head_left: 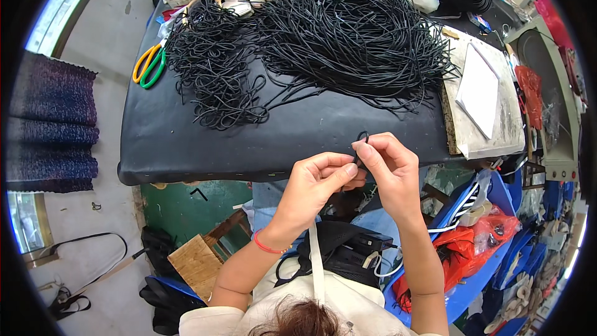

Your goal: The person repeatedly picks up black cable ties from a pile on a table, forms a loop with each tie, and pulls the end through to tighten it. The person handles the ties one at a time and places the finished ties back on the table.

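Note:
Between my two hands, just over the table's near edge, is a thin black cord (364,135) bent into a small loop. My left hand (326,180) pinches its lower part, thumb against fingers. My right hand (388,165) pinches it close by, with the loop standing up past the fingertips. On the black-covered table (186,143) lies a big heap of straight black cords (354,37). To its left sits a smaller pile of looped, tangled black cords (214,68). The cord's lower end is hidden by my fingers.
Scissors with yellow and green handles (150,65) lie at the table's left. On the right, white paper (479,90) rests on a worn board (507,137). A blue bin (460,292) holding red bags stands beside my right arm. A wooden stool (196,264) is at lower left.

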Motion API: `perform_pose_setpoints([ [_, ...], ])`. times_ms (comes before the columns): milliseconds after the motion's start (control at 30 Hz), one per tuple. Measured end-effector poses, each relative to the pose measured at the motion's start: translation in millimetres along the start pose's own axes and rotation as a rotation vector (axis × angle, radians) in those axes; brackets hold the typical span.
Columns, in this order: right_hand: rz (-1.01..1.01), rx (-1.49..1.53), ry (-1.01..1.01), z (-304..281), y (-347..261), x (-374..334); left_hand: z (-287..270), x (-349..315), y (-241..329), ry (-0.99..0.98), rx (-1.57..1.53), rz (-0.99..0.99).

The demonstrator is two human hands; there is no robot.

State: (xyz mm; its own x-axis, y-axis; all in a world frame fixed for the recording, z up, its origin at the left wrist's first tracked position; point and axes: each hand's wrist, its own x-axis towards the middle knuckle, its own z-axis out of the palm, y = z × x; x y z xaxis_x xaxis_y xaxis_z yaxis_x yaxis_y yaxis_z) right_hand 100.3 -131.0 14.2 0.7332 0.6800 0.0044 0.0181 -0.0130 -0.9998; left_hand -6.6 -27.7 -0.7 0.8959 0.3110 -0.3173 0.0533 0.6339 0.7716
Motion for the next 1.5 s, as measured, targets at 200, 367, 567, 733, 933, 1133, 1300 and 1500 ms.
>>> perform_pose_setpoints([
  [200,0.039,0.218,-0.004,7.1,9.6,-5.2,1.1,1.2,0.8,0.078,-0.174,0.041],
  [367,0.043,-0.205,-0.241,14.7,-4.7,-21.9,8.1,6.8,10.1,0.310,-0.228,0.183],
  [567,-0.355,-0.684,-0.018,-4.1,-5.6,-15.9,-10.7,7.0,19.3,0.235,-0.264,0.084],
  [733,-0.745,-0.916,-0.020,-6.5,-9.0,-1.3,-9.3,7.9,16.6,0.119,-0.088,-0.053],
  [933,-0.736,-0.816,0.029,0.0,-2.1,0.7,-10.9,7.8,18.4,-0.002,-0.056,-0.095],
  [1133,-0.668,-1.084,-0.112,-15.1,-33.2,-11.3,-5.9,8.1,21.9,0.236,0.638,0.260],
  [1300,-0.652,-0.955,-0.224,-24.2,-46.3,25.6,0.1,-2.4,16.1,-0.007,0.947,0.544],
  [1500,-0.195,-0.422,-0.235,-18.0,-17.0,-2.8,-6.4,2.2,21.1,-0.126,0.064,0.051],
])
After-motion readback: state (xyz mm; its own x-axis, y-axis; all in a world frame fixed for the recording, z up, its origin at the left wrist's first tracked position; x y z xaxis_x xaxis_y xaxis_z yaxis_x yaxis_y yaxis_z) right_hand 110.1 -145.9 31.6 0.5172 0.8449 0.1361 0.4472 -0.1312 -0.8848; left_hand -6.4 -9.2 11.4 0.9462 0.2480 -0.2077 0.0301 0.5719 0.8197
